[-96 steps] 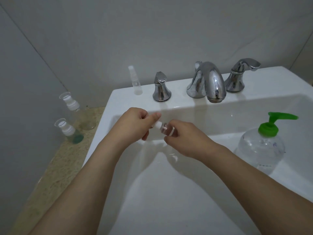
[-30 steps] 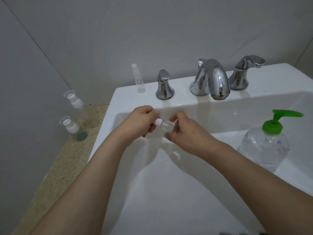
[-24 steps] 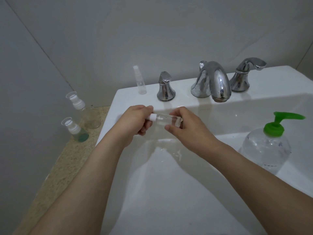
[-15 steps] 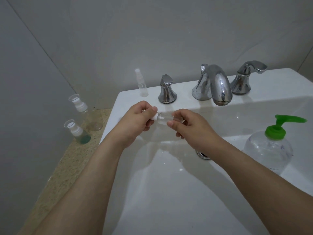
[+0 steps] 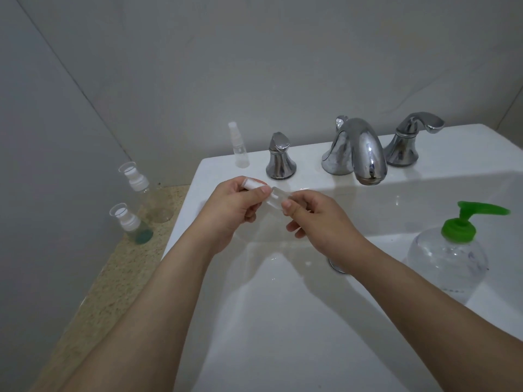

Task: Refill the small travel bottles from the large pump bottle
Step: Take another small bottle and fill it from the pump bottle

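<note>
L hand (image 5: 230, 206) pinched white cap (image 5: 252, 184), R hand (image 5: 310, 215) gripped small clear bottle (image 5: 276, 200) – both at frame centre over sink (image 5: 283, 321). Green-pump bottle (image 5: 450, 254) at right edge in basin. Two travel bottles (image 5: 133, 190) on worktop (image 5: 113, 278), left – another (image 5: 239, 145) by the tap.

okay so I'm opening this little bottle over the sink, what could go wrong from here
The white cap, pinched in your left hand, could slip and fall towards the open drain below.

The small clear bottle in your right hand lies nearly sideways, so any leftover liquid may spill once it is open.

The pump bottle stands inside the sloping basin and might slide.
</note>
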